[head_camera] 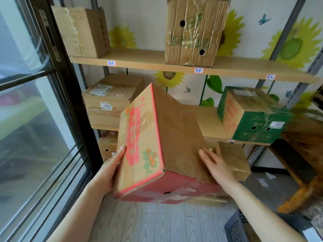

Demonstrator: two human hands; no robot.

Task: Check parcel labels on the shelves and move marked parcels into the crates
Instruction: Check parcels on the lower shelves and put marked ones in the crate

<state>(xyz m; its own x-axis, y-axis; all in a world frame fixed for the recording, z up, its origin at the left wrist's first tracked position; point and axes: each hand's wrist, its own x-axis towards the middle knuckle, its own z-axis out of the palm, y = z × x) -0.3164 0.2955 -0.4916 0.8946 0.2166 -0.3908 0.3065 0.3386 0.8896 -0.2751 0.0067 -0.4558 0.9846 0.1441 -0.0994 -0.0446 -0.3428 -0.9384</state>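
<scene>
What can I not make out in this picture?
Head view only.
The red box: far faces turned away, so any label there is hidden.
The green box label: blurred, unreadable.
The low box: mostly behind the red box.
The crate: cut by the bottom edge, contents unseen.
The shelf tags: handwriting too small.

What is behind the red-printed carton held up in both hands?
Partly visible: the middle shelf board, a parcel labelled 0947 and a small taped box. The shelf space directly behind the carton is covered.

top shelf (139, 57) carries plain box (82, 32) and holed box (192, 32). middle shelf (208, 119) carries labelled box (108, 105) and green box (250, 116), well apart.
</scene>
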